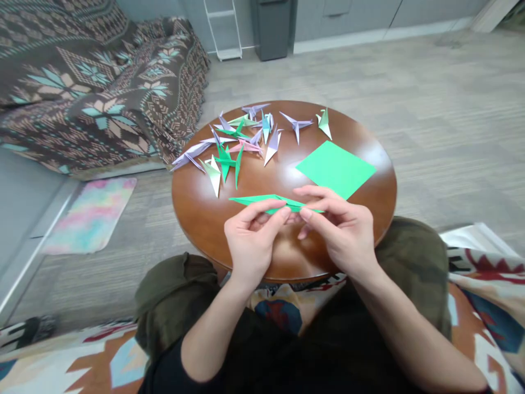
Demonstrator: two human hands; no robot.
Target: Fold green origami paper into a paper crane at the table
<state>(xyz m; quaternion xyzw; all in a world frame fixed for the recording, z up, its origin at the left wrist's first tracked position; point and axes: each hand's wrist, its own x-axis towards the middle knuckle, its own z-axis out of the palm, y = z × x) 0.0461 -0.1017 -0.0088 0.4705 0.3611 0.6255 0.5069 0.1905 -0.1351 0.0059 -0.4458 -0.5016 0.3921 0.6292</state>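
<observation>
Over the table's near half, folded paper (293, 204): green, narrow and creased lengthwise, a long point at each end; it looks partway worked, with no spread wings or bent head showing on it.
Left hand (250, 235): your thumb and fingers pinch the paper near its middle.
Right hand (348, 230): your thumb and index finger grip it towards its right end, the other fingers loosely spread.
Sheet (336, 168): flat, green, right of the table's middle, with no folding visible; its near corner lies close to your right hand.
Cranes (225, 160): finished by the look of them, in purple, green, pink, blue and white, grouped on the table's far left; two stand apart nearer the far edge.
Table (205, 219): its near rim runs beneath your wrists; brown wood shows left of your left hand and between cranes and sheet. The paper's left point sits near the closest crane, so little room that way, I judge.
Legs (414, 262): one either side of the table's near rim.
</observation>
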